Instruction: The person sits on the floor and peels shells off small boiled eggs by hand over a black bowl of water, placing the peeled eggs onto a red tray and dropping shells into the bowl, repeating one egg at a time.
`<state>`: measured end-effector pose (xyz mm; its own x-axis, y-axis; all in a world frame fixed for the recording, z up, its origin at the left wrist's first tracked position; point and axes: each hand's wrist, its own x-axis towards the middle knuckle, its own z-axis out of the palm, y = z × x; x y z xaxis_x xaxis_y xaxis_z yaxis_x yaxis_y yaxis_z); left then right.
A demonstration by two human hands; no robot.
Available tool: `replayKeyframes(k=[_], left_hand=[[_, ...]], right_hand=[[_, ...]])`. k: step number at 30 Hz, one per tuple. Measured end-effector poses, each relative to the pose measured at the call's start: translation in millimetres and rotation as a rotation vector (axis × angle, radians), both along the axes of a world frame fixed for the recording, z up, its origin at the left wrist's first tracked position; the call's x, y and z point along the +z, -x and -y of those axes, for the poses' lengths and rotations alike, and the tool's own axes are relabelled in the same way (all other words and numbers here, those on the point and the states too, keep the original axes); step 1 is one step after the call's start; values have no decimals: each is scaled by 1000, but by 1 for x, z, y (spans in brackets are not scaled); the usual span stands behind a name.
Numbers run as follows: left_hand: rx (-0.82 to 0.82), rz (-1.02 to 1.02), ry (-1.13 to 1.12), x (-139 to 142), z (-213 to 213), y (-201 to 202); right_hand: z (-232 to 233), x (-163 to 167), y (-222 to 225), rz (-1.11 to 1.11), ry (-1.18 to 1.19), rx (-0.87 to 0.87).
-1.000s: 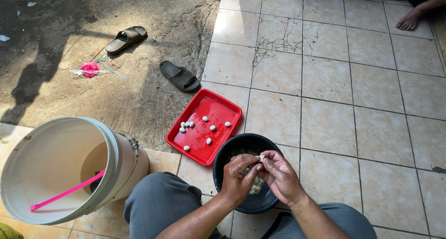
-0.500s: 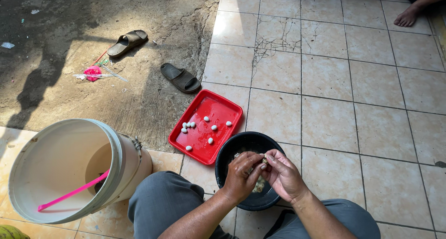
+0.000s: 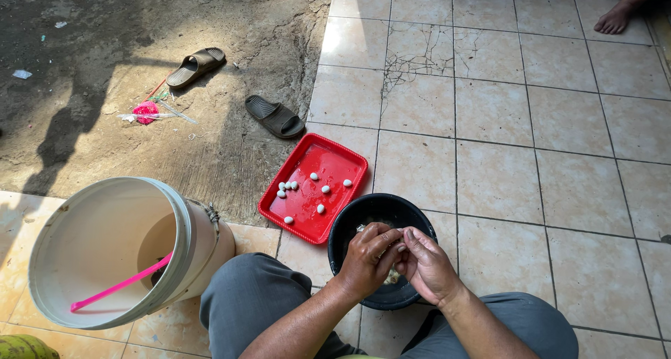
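Since the earlier frame, both hands sit almost unchanged over the black bowl [image 3: 349,223]; only the view has slid slightly, bucket and tray staying put. Left hand [image 3: 367,258] and right hand [image 3: 428,265] meet above the bowl, fingers [image 3: 400,247] pinched narrow around 1 small pale piece held between them; too small to identify. More pale bits lie in the bowl beneath, mostly hidden by the hands. Bowl rests on the tiled floor [image 3: 545,156], between the person's grey-trousered knees. Red tray [image 3: 335,165] just beside the bowl's far-left edge, carrying about 8 small white round pieces [image 3: 314,177]. White bucket [image 3: 105,251] left of the knees, tilted, with a pink stick [image 3: 119,286] inside. 2 dark sandals [image 3: 274,116] lie apart on bare ground. Another person's foot [image 3: 615,18] shows at top right.
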<state>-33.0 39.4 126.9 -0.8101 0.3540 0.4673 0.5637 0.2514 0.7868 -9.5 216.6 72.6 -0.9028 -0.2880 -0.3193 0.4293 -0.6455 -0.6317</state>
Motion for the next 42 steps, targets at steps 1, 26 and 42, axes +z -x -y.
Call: replayKeyframes(k=[1,26,42], left_hand=[[-5,21,-8,-1,1,0],[107,374,-114,-22,-7,-7],[-3,667,-385,-50,-8,-7]], right_hand=[[0,0,0,-15,-6,13],[1,31,-6,-640,-1321,-242],[-1,37,-3,-558,-1340,-140]])
